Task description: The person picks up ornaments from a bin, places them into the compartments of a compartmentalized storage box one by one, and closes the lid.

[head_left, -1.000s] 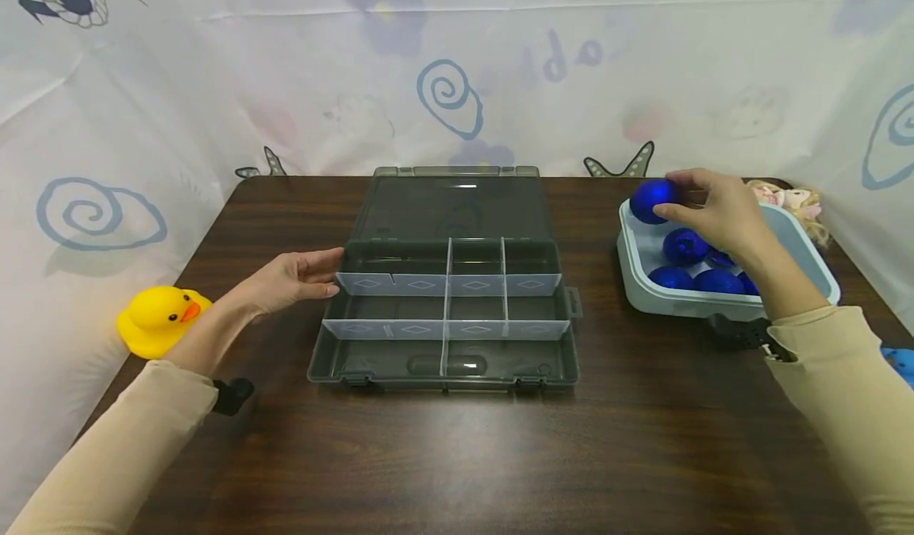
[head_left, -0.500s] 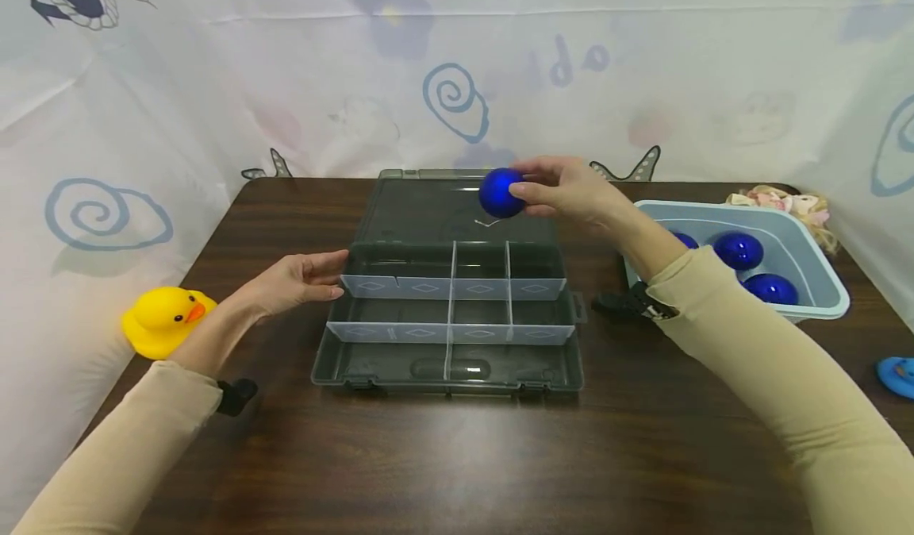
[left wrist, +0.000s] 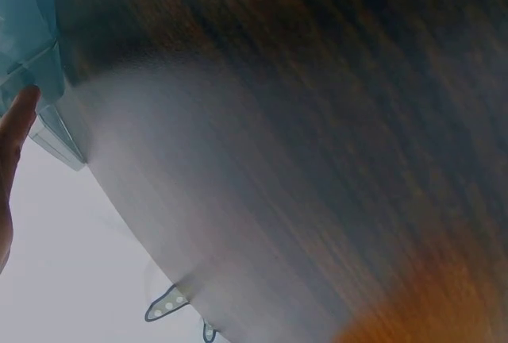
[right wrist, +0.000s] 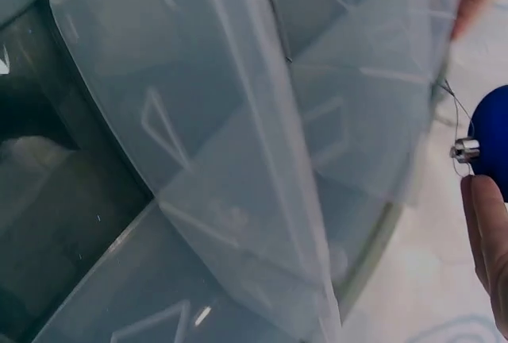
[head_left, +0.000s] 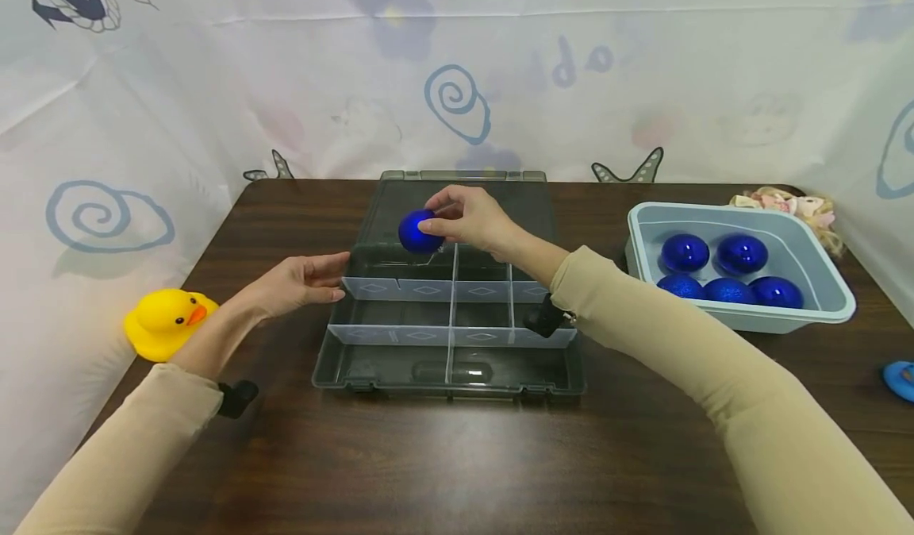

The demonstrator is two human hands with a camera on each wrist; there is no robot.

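Observation:
My right hand [head_left: 467, 219] pinches a matte blue Christmas bauble [head_left: 420, 232] between thumb and fingers, over the back left compartment of the divided organizer box [head_left: 447, 364]. In the right wrist view the bauble [right wrist: 494, 144] shows its silver cap and a thin string loop. The box is smoky clear plastic, its lid laid back, with pale dividers [head_left: 400, 334] forming several compartments. Fairly straight fingers of my left hand [head_left: 296, 285] are at the box's left side. Only a finger [left wrist: 20, 117] and part of that hand show in the left wrist view, against the box edge.
A light blue tub [head_left: 821, 277] with several blue baubles [head_left: 741, 253] stands to the right, a doll [head_left: 796, 205] behind it. A yellow rubber duck [head_left: 163, 325] sits at the left edge. A small blue object [head_left: 900, 379] lies far right. A printed curtain [head_left: 500, 59] hangs behind the table.
My right hand has lifted the bauble from the tub and carried it left, now over the box's back left compartment. My left hand has stayed at the box's side.

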